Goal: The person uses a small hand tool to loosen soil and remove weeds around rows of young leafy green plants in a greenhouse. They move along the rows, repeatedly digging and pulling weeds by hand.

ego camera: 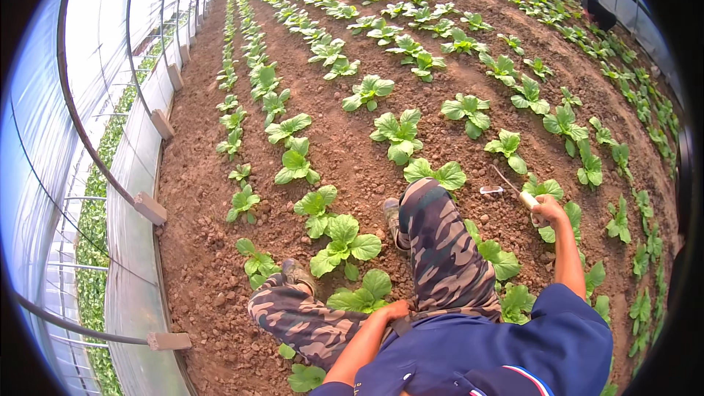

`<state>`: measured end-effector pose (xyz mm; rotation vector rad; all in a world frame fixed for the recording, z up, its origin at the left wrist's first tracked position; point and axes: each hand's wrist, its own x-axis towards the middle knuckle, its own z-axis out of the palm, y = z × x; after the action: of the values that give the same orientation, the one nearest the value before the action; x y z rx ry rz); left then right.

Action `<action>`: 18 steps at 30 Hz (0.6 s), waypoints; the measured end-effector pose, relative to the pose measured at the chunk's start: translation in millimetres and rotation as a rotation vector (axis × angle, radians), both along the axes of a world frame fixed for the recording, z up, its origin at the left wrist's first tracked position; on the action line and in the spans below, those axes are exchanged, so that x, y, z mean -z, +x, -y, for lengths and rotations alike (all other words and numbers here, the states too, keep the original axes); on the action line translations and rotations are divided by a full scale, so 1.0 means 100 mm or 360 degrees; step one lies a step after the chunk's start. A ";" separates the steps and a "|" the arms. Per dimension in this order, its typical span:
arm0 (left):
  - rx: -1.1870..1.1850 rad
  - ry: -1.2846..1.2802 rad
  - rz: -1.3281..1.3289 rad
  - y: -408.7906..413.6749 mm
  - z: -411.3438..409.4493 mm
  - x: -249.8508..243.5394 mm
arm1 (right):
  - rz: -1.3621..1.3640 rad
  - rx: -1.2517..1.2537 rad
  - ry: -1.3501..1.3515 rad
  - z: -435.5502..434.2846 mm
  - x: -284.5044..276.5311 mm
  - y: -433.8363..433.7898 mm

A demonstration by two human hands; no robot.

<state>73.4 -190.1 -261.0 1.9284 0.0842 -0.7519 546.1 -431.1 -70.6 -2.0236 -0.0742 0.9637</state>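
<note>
My right hand point(545, 211) is closed around the pale handle of a hand tool point(527, 199), out to the right over the soil. The tool's thin, curved metal shaft point(504, 179) points away from me, among leafy green seedlings point(542, 188). Near its far end is a small, bright, flat piece point(491, 190); I cannot tell whether it belongs to the tool. My left hand point(397, 309) rests low at my lap, by my camouflage trousers point(448, 253). Its fingers are partly hidden. A broad-leaved plant point(363, 294) grows just beyond it, between my legs.
Rows of leafy plants point(399, 132) stretch away over brown, cloddy soil point(341, 143). Plants also stand close around my shoes point(297, 275). On the left runs a plastic-film greenhouse wall point(132, 220) with curved hoops point(91, 143) and blocks point(149, 208). Another person point(597, 0) crouches at far right.
</note>
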 end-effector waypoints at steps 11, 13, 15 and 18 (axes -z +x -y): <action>0.0100 -0.0086 -0.0132 0.22 0.12 -0.38 | 0.1165 -0.0561 -0.0664 -0.81 -0.45 0.19; 0.0064 -0.0100 -0.0122 0.24 0.15 -0.38 | 0.1102 -0.0805 -0.0905 -0.97 -0.42 0.35; -0.0007 -0.0086 -0.0124 0.18 0.12 -0.30 | 0.1107 -0.1061 -0.0902 -1.09 -0.43 0.25; -0.0069 -0.0096 -0.0092 0.17 0.15 -0.13 | 0.1148 -0.1217 -0.1088 -0.99 -0.62 0.33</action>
<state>90.0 -204.8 -247.9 1.8426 0.1367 -0.7729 579.3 -332.0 -8.2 -2.9897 -1.1012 0.6654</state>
